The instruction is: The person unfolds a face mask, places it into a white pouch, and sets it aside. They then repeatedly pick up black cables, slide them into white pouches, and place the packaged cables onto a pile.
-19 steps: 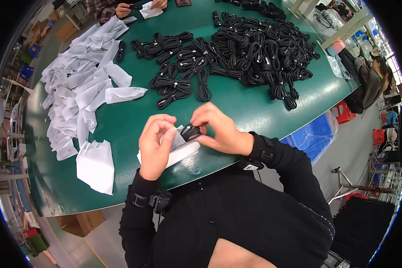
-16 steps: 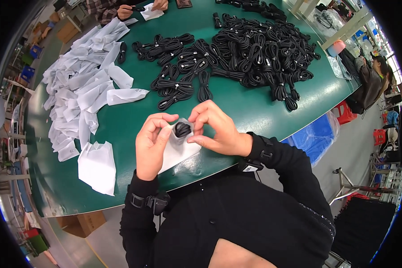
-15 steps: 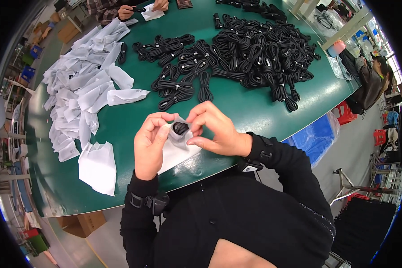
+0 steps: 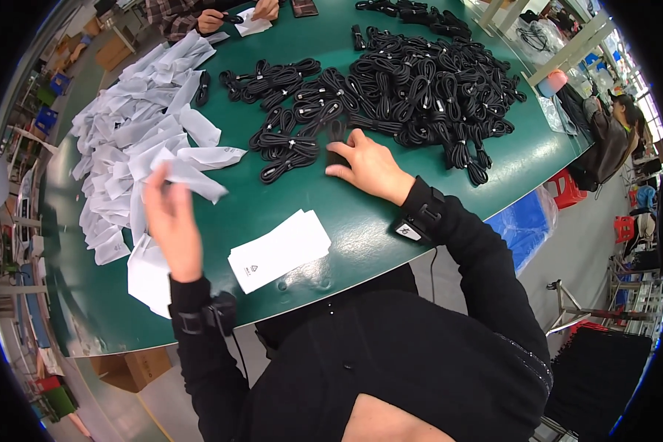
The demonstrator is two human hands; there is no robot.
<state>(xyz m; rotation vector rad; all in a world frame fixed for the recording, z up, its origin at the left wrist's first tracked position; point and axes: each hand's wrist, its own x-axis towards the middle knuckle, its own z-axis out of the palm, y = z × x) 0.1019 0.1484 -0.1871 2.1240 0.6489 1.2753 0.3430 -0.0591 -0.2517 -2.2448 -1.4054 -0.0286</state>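
Note:
My right hand pinches a coiled black cable at the near edge of the cable pile; its lower part is partly covered by my fingers and blurred. My left hand is at the near right side of the heap of filled white bags. Its fingers are smeared by motion. Against those fingertips lies one filled white bag, and whether they still grip it cannot be made out. A stack of flat white bags rests on the green table in front of me.
A large heap of coiled black cables covers the far right of the table. Another white bag lies below my left hand. Across the table, a person's hands hold a dark cable near a white bag.
My hands have parted. The left moved left to the heap, where another filled bag now lies. My right hand reached away from me to a coiled cable, and the flat stack is uncovered.

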